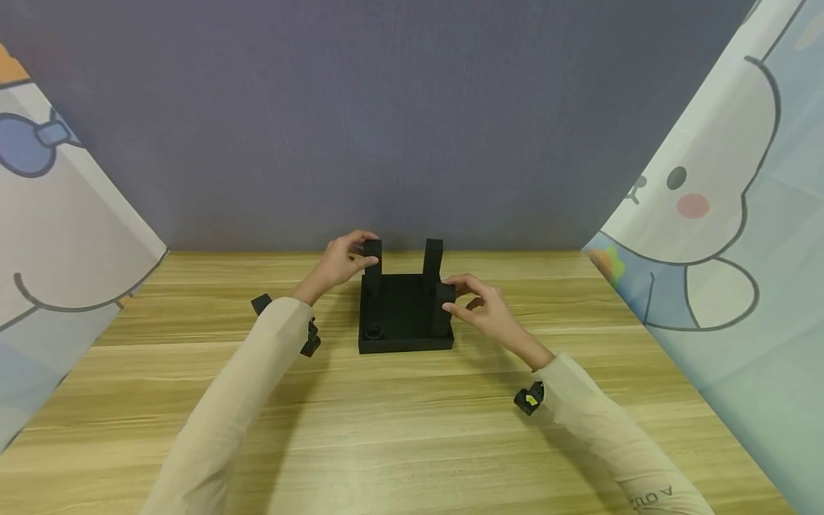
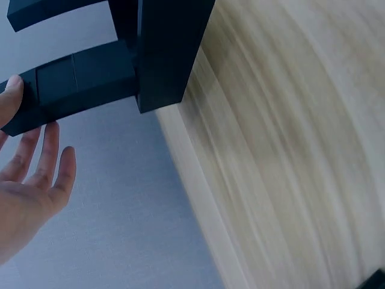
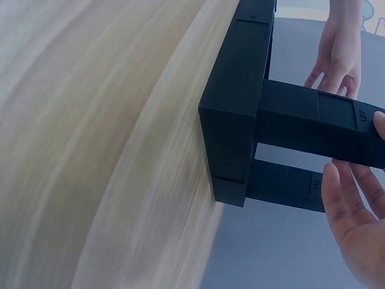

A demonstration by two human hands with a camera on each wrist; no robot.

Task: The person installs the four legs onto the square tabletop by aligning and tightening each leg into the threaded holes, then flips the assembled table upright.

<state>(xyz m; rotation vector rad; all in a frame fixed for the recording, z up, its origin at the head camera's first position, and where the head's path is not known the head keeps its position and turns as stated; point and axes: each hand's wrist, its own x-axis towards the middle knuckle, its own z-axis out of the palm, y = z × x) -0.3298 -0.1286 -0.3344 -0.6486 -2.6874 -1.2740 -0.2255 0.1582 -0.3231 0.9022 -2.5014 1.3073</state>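
A black square base [image 1: 405, 343] with a raised rim lies on the table, three black rectangular posts standing up from its corners. My left hand [image 1: 337, 261] pinches the top of the back left post [image 1: 373, 283] between thumb and fingers. Nearer to me, the right hand [image 1: 486, 309] grips the upper end of the front right post [image 1: 442, 320], thumb on one side and fingers on the other. That post [image 3: 301, 114] carries the number 127 in the right wrist view. Untouched, the back right post [image 1: 433, 263] rises between the hands. A round ring [image 1: 373, 332] shows at the base's front left corner.
The wooden table [image 1: 412, 429] ends at a grey upright panel [image 1: 386, 121] close behind the base. Cartoon-printed curtains [image 1: 714, 214] hang along both sides. Black wrist-worn devices [image 1: 529, 398] stick out below the sleeves.
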